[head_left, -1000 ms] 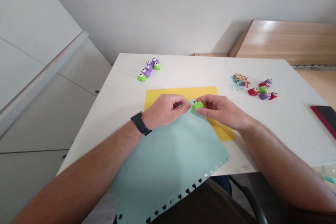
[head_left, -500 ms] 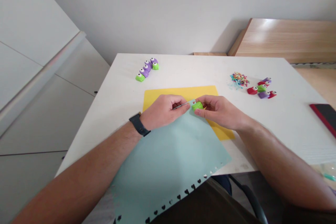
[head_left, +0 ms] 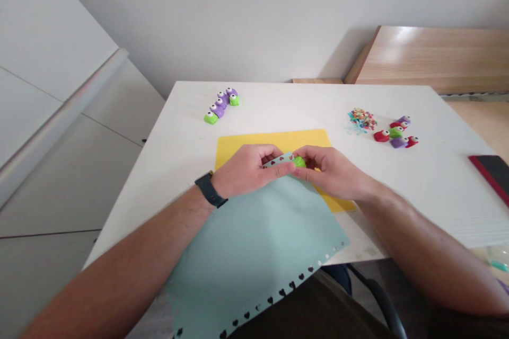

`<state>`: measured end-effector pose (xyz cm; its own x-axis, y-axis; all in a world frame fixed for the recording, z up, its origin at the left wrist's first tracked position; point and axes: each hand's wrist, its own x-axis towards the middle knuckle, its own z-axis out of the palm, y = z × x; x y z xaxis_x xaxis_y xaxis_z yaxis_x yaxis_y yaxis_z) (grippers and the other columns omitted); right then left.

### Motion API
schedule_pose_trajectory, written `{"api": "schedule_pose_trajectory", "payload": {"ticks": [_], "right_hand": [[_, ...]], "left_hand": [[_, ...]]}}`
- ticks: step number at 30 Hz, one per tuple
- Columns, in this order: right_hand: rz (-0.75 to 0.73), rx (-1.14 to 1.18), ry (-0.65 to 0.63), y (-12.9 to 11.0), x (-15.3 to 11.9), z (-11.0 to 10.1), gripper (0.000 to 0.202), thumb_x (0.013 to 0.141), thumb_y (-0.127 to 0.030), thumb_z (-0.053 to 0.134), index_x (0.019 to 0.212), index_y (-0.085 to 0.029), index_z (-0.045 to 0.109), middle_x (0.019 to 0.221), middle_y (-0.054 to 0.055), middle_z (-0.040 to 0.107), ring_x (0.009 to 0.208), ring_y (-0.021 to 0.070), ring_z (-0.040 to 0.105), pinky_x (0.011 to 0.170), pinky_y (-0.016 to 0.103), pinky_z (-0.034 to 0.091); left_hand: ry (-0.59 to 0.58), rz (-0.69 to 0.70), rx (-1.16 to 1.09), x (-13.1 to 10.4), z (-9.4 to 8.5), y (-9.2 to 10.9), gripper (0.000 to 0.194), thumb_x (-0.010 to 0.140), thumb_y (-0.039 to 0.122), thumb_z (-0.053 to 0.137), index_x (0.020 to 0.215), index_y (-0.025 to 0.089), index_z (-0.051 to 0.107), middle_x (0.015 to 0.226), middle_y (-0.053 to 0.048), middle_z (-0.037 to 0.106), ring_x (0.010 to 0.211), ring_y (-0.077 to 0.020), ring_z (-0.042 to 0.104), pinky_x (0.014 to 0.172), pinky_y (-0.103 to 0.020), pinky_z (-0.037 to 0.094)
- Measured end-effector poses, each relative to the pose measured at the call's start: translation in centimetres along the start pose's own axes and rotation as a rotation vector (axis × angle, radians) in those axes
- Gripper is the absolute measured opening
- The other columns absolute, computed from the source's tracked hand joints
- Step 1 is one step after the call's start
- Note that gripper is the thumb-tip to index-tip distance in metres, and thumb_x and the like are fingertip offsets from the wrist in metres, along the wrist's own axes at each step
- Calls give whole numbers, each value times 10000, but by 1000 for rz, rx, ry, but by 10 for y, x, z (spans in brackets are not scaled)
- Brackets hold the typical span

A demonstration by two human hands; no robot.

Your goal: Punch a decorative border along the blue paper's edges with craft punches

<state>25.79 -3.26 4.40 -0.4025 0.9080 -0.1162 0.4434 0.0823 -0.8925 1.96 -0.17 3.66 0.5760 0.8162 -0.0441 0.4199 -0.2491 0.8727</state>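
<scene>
A large light blue paper sheet slopes from my hands toward my lap, with heart-shaped holes along its near edge and more holes at its far edge. My left hand pinches that far edge between thumb and fingers. At the sheet's far right corner my right hand is closed around a small green craft punch, partly hidden by the fingers. The two thumbs are close together. Under the hands and the sheet lies a yellow paper sheet.
Several purple and green punches stand in a row at the back left. A pile of colourful paper cutouts and several red, purple and green punches lie at the right. A black-and-red object sits near the white table's right edge.
The paper's far edge has tilted, so its row of heart holes now shows between my hands. My left thumb has moved right, close to the punch, and my fingers cover more of it.
</scene>
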Motion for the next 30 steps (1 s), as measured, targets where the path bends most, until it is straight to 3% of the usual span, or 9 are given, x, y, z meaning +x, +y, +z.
{"api": "schedule_pose_trajectory", "payload": {"ticks": [4, 13, 24, 30], "right_hand": [[-7, -80, 14, -2, -1, 1, 289, 931, -403, 723, 1107, -175, 758, 789, 10, 655, 686, 141, 514, 609, 288, 389], [-31, -149, 14, 0, 0, 1, 250, 931, -351, 694, 1102, -179, 756, 815, 18, 685, 703, 149, 540, 634, 299, 411], [-50, -216, 53, -3, 1, 7, 181, 922, -281, 659, 1056, -185, 735, 864, 45, 734, 746, 171, 593, 680, 313, 439], [-36, -238, 84, -4, 3, 10, 161, 900, -246, 660, 1039, -199, 726, 852, 42, 737, 733, 177, 596, 668, 311, 437]], "left_hand": [[-16, 12, 59, 0, 1, 7, 544, 809, 682, 798, 1005, 175, 766, 796, 6, 692, 694, -141, 575, 596, -249, 402], [20, 101, 261, 4, 8, 11, 536, 878, 691, 728, 950, 163, 784, 780, -16, 718, 703, -156, 601, 629, -276, 366], [4, 174, 268, 7, 8, 7, 453, 923, 614, 727, 1062, 191, 811, 957, -62, 805, 859, -222, 708, 746, -308, 451], [18, 196, 256, 7, 8, 5, 404, 925, 588, 738, 1008, 198, 809, 943, -61, 807, 850, -220, 711, 739, -302, 458]]}}
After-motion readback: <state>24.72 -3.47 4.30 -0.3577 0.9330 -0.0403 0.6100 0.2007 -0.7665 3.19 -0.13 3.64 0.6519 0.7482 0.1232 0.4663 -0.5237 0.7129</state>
